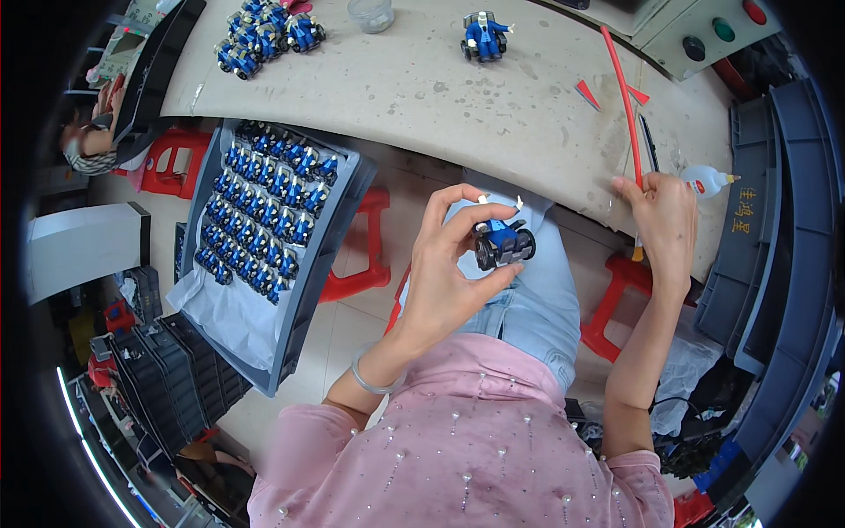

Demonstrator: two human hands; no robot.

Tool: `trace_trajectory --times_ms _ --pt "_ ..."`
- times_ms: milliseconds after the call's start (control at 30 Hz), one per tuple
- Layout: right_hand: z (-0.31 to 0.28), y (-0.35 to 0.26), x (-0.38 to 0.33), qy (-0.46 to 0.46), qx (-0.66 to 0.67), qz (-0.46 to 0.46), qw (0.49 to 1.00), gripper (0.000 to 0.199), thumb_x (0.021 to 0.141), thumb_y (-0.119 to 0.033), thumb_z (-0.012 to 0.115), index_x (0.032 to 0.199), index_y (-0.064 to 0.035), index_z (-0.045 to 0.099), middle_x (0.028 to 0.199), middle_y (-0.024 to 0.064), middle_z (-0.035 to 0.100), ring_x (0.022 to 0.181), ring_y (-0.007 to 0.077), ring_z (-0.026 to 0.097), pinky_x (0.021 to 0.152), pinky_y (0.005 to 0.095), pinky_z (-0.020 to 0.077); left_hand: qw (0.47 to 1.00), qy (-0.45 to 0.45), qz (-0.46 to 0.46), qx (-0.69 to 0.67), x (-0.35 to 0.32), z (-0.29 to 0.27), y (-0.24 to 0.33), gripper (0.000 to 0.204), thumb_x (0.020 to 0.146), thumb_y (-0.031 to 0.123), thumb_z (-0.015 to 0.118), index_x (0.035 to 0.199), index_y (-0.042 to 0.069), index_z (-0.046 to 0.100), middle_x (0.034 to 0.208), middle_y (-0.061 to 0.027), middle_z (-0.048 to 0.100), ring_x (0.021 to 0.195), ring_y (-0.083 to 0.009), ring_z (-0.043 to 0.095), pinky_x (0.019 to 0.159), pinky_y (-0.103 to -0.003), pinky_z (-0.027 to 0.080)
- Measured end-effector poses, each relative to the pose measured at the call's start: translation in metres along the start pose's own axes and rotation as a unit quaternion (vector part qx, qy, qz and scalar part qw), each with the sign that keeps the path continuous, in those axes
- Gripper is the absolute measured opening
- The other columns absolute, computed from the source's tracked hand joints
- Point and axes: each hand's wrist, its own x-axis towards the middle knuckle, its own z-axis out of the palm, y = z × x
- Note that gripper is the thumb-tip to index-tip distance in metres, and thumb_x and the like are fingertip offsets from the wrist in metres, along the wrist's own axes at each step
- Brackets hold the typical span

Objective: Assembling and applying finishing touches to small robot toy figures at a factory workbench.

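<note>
My left hand [440,273] holds a small toy figure in a wheelchair [503,242] above my lap, pinched between thumb and fingers. The figure has a blue body, pale raised parts and black wheels. Over the table's right front edge, my right hand [662,224] is closed around a long thin red stick [623,88]. Its upper part slants away over the table, and a yellowish end shows below the fist. A small clear squeeze bottle [702,181] with a yellow tip is just right of that hand. Another such wheelchair figure [486,37] stands alone on the table.
To the left, a grey tray [295,339] holds rows of similar figures on white paper. More figures [264,37] are piled at the table's far left, near a clear cup [371,15]. Red stools [370,255] stand below. A control box [704,35] is at far right.
</note>
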Motion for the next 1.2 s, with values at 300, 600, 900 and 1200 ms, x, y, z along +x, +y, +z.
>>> trace_trajectory --times_ms 300,600,900,1200 --pt "0.012 -0.018 -0.006 0.074 0.176 -0.061 0.98 0.02 0.084 -0.015 0.066 0.094 0.0027 0.064 0.061 0.0134 0.06 0.056 0.0227 0.06 0.058 0.0331 0.0461 0.994 0.004 0.068 0.085 0.004 -0.005 -0.002 0.057 0.059 -0.011 0.075 0.112 0.003 0.058 0.124 -0.0071 0.038 0.106 -0.0163 0.054 0.085 -0.028 0.052" --pt "0.06 -0.013 -0.052 -0.174 0.586 -0.205 0.764 0.031 0.076 -0.012 0.074 0.102 0.0006 0.061 0.105 0.008 0.059 0.082 0.0136 0.057 0.075 0.0276 0.0478 0.997 -0.035 0.056 -0.038 0.01 -0.004 -0.004 0.069 0.057 -0.01 0.079 0.119 0.0 0.053 0.127 -0.0086 0.038 0.108 -0.0166 0.055 0.087 -0.029 0.051" --pt "0.078 -0.006 -0.061 -0.187 0.639 -0.23 0.71 0.056 0.067 -0.029 0.083 0.107 0.0022 0.058 0.103 0.007 0.056 0.085 0.0142 0.054 0.077 0.0282 0.0451 0.996 -0.03 0.083 -0.019 0.004 0.001 -0.002 0.068 0.055 0.013 0.088 0.117 0.008 0.062 0.123 -0.0085 0.045 0.101 -0.0191 0.059 0.078 -0.029 0.057" --pt "0.08 -0.016 -0.078 -0.113 0.665 -0.237 0.699 0.051 0.078 -0.031 0.077 0.105 0.0048 0.055 0.105 0.0102 0.051 0.091 0.0137 0.052 0.079 0.0269 0.0446 0.994 -0.011 0.112 0.003 -0.004 0.006 0.005 0.067 0.054 0.016 0.089 0.116 0.009 0.064 0.122 -0.0107 0.046 0.104 -0.0204 0.055 0.073 -0.029 0.058"
